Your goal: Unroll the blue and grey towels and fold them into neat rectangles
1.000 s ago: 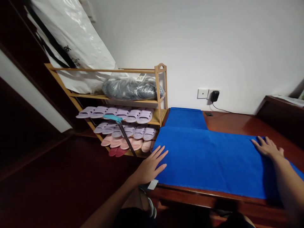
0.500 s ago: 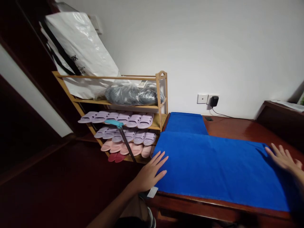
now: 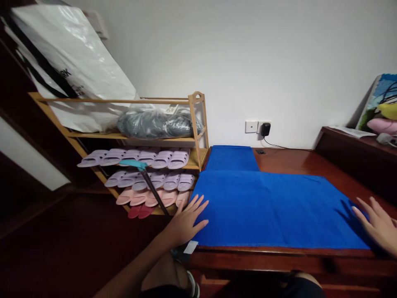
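Observation:
A blue cloth (image 3: pixel 266 211) lies spread along the front of the dark red wooden table (image 3: pixel 285 163). Its left edge is under my left hand (image 3: pixel 187 217), which rests there with fingers spread, close to a small white tag (image 3: pixel 190 247) at the corner. My right hand (image 3: pixel 378 223) is at the cloth's right end with its fingers apart; whether it touches the fabric I cannot tell. A second blue cloth (image 3: pixel 232 158), folded, lies behind at the back left, partly covered by the front one.
A wooden rack (image 3: pixel 198 132) to the left holds rows of slippers (image 3: pixel 170 159), a plastic-wrapped grey bundle (image 3: pixel 158 123) and a large white bag (image 3: pixel 80 62). A stick with a teal top (image 3: pixel 133 164) leans before it. A black adapter (image 3: pixel 265 129) is plugged into the wall.
The view has turned to the right, bringing a picture and colourful items into sight. My right hand has come nearer the front along the cloth's right edge, while my left hand stays on the left edge.

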A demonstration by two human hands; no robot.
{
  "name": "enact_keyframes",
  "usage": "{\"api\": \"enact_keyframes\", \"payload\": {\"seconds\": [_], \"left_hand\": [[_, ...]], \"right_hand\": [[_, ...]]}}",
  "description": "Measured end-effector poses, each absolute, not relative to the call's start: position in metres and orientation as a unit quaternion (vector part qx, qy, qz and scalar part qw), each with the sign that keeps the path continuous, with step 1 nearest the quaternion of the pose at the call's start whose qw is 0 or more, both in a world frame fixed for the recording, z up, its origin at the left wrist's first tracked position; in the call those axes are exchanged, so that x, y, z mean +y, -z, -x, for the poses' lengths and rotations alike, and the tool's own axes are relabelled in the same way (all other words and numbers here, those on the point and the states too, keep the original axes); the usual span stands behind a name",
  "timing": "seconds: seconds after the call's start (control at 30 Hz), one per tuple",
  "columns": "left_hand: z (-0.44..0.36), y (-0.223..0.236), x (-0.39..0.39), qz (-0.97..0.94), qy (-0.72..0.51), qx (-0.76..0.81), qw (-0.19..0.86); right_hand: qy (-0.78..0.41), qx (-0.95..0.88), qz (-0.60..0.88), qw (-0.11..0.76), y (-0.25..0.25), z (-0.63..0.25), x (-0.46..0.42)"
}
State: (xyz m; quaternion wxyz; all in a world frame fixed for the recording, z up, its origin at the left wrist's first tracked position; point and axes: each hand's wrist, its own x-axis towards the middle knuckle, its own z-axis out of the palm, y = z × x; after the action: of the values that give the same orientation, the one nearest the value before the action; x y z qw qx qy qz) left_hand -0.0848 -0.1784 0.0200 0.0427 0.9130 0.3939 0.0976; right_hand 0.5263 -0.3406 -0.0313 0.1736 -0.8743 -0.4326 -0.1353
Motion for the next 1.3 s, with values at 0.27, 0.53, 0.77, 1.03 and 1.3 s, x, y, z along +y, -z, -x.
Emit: {"api": "enact_keyframes", "payload": {"seconds": [0.27, 0.53, 0.77, 1.03, 1.3], "left_hand": [[-0.039, -0.086, -0.126, -0.932, -0.138, 0.335, 0.023], [-0.198, -0.065, -0.056, -0.926, -0.132, 0.346, 0.071], [-0.228, -0.026, -0.029, -0.931, -0.1, 0.328, 0.128], [-0.235, -0.038, -0.016, -0.892, -0.119, 0.348, 0.264], [-0.218, -0.074, -0.025, -0.806, -0.208, 0.312, 0.458]], "right_hand": [[-0.005, -0.59, 0.704, 0.395, 0.039, -0.297, -0.381], [0.149, -0.561, 0.746, 0.327, 0.076, -0.22, -0.368], [0.175, -0.569, 0.742, 0.307, 0.076, -0.233, -0.372], [0.232, -0.581, 0.705, 0.334, 0.08, -0.235, -0.377], [0.201, -0.59, 0.657, 0.425, 0.083, -0.24, -0.384]]}}
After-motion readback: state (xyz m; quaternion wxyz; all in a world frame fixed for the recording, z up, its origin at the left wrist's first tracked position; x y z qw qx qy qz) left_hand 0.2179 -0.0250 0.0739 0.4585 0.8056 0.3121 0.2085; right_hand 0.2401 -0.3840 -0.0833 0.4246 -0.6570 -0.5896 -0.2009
